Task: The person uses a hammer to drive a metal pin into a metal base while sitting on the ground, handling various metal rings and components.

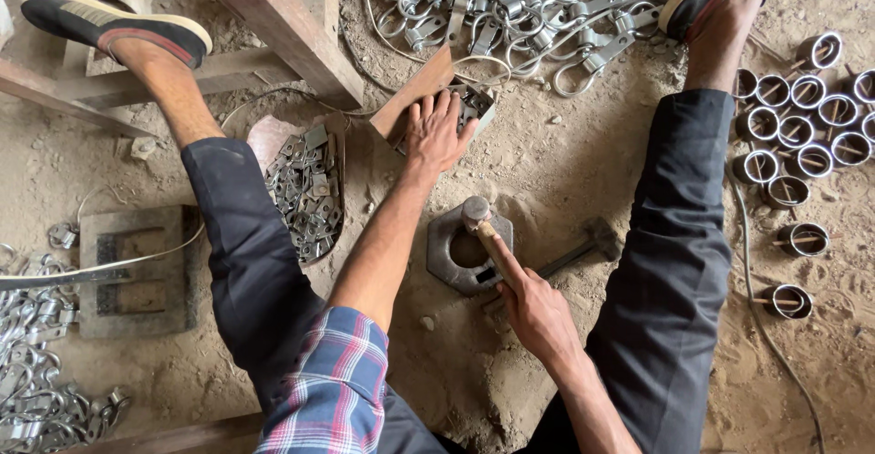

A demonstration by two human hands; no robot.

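Sandy workshop floor [565, 158], head view. Left hand [436, 131] spread flat inside small cardboard box [410, 98], covering most of its metal pieces [474, 103]. Right hand [533, 306] clamped on hammer [483, 226], head resting over hexagonal steel die [448, 258]. Second hammer [583, 244] partly hidden behind. Clamp pile [510, 7] cut off at top edge.

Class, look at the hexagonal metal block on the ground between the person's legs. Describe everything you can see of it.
The hexagonal block is thick, dark grey metal, seemingly iron, worn and dusty, with a round hole through its middle. It lies flat on the sandy ground between the legs. The hammer, held in the right hand, rests its head on the block's upper edge, its wooden handle crossing the block.
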